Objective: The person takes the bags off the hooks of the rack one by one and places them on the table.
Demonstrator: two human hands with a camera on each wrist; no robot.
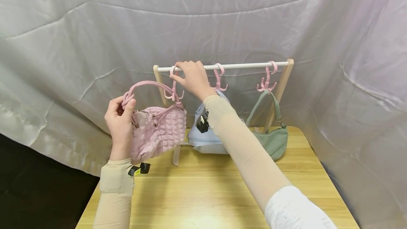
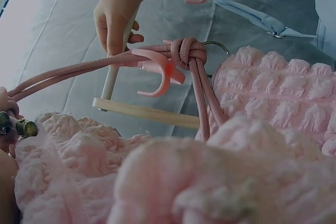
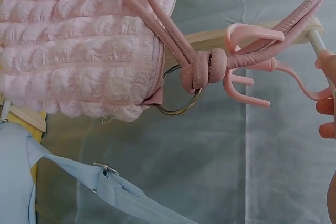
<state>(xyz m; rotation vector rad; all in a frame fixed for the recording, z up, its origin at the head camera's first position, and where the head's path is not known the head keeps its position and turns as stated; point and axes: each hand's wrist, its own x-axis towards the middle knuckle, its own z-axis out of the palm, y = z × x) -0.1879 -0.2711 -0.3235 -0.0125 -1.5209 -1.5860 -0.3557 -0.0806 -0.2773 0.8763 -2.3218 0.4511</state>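
Note:
My left hand grips the knotted left end of the rope-like strap of a puffy pink handbag, holding the bag up beside the rack's left end. At the rack's top, my right hand has its fingers curled over the white rail, right by the leftmost pink hook. The strap crosses among this hook's prongs in the right wrist view, with its other knot just beside them. In the left wrist view, the bag's crinkled fabric fills the foreground.
A light blue bag hangs from the middle pink hook, partly behind my right forearm. A green shoulder bag hangs from the right hook. The wooden-legged rack stands on a wood-grain table, with grey curtains around it.

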